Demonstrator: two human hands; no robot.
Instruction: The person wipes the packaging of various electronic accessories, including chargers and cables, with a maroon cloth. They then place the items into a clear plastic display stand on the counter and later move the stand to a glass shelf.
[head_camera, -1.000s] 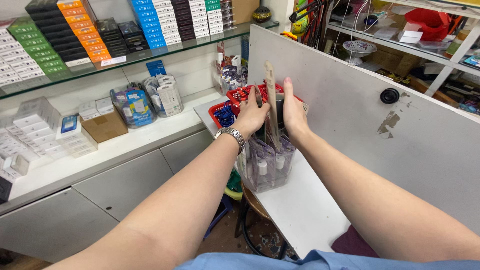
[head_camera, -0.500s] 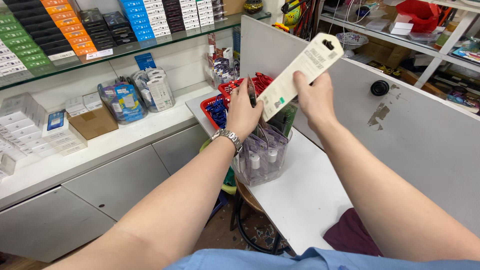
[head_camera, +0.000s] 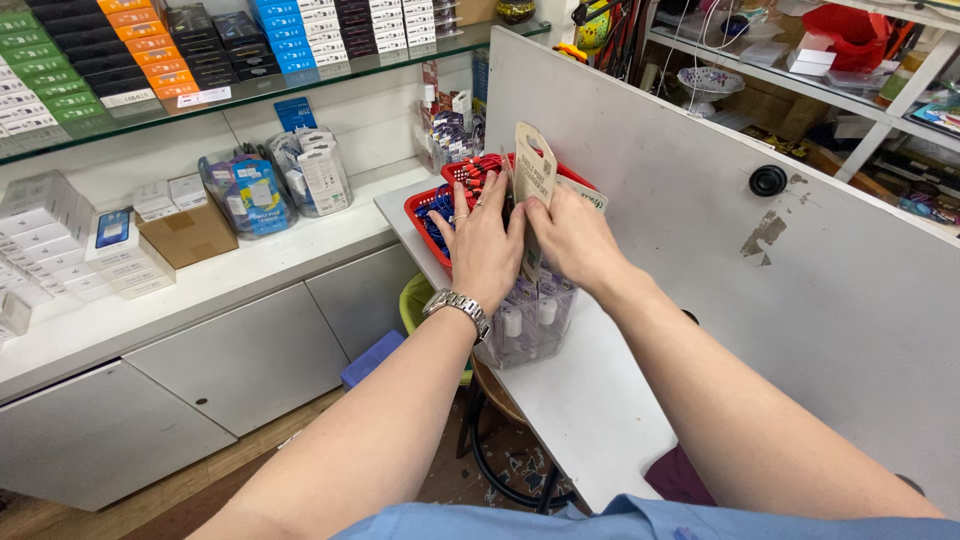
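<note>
Two hands (head_camera: 530, 240) on a beige hang-card package (head_camera: 534, 180) above clear bag (head_camera: 525, 325).

hands: left hand (head_camera: 487, 245) and right hand (head_camera: 575, 240) side by side over the clear bag (head_camera: 528, 320)
card (head_camera: 534, 175): upright between the hands, above the bag
bag: on the table (head_camera: 600, 400), before the basket (head_camera: 425, 210)
panel (head_camera: 800, 230): right of the table
counter (head_camera: 230, 280): left, carrying boxes (head_camera: 60, 250)
</note>
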